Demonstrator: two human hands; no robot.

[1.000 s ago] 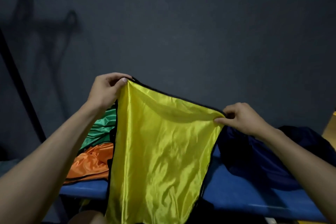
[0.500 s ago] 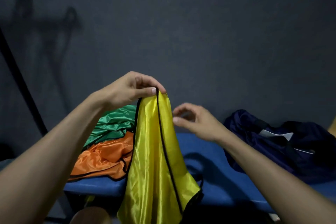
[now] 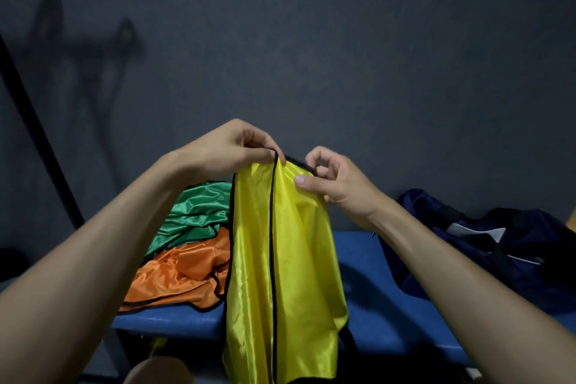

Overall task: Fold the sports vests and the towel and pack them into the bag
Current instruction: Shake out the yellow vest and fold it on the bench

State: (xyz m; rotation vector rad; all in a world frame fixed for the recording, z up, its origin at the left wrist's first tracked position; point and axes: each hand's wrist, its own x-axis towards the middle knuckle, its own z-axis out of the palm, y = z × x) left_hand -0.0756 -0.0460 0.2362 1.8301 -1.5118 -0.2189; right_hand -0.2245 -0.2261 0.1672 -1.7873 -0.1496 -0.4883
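Yellow vest (image 3: 280, 259) was spread wide between both hands a second ago; now folded in half lengthwise, hanging in the air over the bench's (image 3: 367, 290) front edge. Left hand (image 3: 230, 150) pinches the joined top corners. Right hand (image 3: 333, 184), which had let go half a second back, is on the cloth again, thumb and curled fingers pinching the top edge just beside the left. First fold looks done; probably another fold before packing. Green vest (image 3: 190, 215) and orange vest (image 3: 184, 277) lie crumpled, unfolded, toward the bench's left end. Navy bag (image 3: 498, 252) sits at the right end, mouth seems open; something pale shows inside, can't tell what. Towel not visible.
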